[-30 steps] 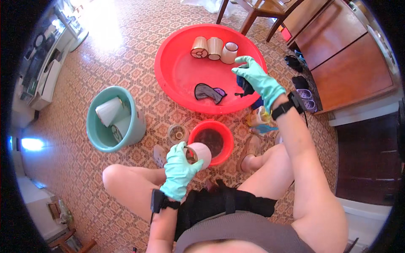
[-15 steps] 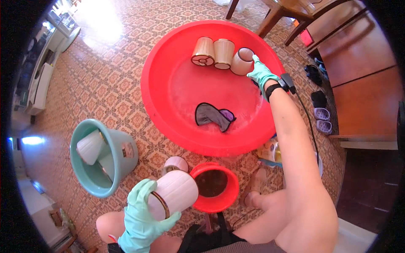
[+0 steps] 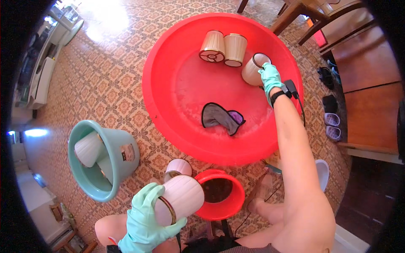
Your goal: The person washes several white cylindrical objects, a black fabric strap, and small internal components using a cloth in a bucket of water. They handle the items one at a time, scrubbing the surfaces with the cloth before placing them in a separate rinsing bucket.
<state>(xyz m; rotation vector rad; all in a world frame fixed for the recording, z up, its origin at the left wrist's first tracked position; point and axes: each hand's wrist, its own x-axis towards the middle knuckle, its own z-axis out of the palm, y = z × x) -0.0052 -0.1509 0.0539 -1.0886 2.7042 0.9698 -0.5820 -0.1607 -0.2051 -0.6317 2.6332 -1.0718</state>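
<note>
White pleated gold-rimmed lampshade (image 3: 181, 199), gripped in left fingers (image 3: 145, 194), cream dark-rimmed lampshade (image 3: 252, 74), grasped by right fingers (image 3: 267, 70)

The left hand (image 3: 143, 220), gloved in mint green, is holding a white lampshade (image 3: 182, 200) tilted on its side, near a small red bucket (image 3: 232, 207) that is containing dark liquid (image 3: 216, 192). The right hand (image 3: 271, 77), in a matching glove, is gripping a cream lampshade (image 3: 251, 73) by its rim inside a big red basin (image 3: 198, 86). Two other lampshades (image 3: 235, 49) are standing side by side there, and a gray cloth (image 3: 218, 118) is lying nearer the person. A teal bucket (image 3: 118, 170) is holding more white shades (image 3: 88, 149) on the left, while another shade (image 3: 179, 166) is resting on the patterned floor (image 3: 152, 170).
</note>
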